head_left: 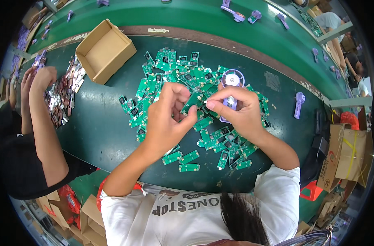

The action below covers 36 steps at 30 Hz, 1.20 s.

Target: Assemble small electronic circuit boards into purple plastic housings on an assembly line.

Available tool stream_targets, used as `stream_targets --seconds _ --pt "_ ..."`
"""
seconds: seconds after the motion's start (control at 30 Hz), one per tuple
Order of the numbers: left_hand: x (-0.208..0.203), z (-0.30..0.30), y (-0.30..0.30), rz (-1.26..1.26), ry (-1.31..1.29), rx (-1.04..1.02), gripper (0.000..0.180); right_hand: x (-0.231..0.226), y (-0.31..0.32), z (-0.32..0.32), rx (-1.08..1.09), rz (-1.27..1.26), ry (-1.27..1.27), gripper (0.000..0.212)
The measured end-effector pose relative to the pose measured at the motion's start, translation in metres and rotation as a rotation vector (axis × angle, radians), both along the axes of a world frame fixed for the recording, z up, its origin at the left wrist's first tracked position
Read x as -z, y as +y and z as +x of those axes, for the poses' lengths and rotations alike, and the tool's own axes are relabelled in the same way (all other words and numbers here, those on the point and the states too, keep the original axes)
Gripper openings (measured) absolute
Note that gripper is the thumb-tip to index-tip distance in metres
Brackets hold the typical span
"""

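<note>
Dk lettering (183, 206) on wht shirt (170, 225), print (326, 168) on brn cardbd box (335, 143)

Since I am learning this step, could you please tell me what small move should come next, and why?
Probably ease the small white piece toward the green board: the left hand holds the board, and the right hand seems to pinch the piece just beside it.

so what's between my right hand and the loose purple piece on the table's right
Head view: green circuit boards near your right hand, then tabletop up to the purple piece.
</note>
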<state>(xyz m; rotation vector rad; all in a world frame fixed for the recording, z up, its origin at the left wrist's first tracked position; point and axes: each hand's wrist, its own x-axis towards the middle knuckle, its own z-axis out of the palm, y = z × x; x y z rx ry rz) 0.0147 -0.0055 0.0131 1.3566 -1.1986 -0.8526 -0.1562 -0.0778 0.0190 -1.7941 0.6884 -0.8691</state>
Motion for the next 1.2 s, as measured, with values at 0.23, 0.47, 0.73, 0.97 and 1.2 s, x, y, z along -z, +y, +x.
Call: stream_targets --seconds 0.23,0.47,0.73,0.97,1.2 --pt "0.015 0.004 -0.003 -0.14 0.053 0.165 0.022 0.0 0.012 0.005 0.01 0.123 -0.017 0.006" --pt "0.011 0.001 0.002 -0.162 -0.197 -0.024 0.019 0.0 0.013 0.007 0.033 0.17 -0.081 0.006" --pt "0.016 -0.01 0.005 -0.285 -0.158 -0.024 0.022 0.004 0.017 0.008 0.062 -0.01 -0.078 0.005" --pt "0.018 -0.011 0.01 -0.226 -0.13 -0.046 0.018 0.002 0.016 0.005 0.069 0.055 -0.119 0.006" --pt "0.019 -0.013 0.009 -0.327 -0.26 -0.099 0.018 0.002 0.017 0.006 0.06 0.056 -0.072 0.007"
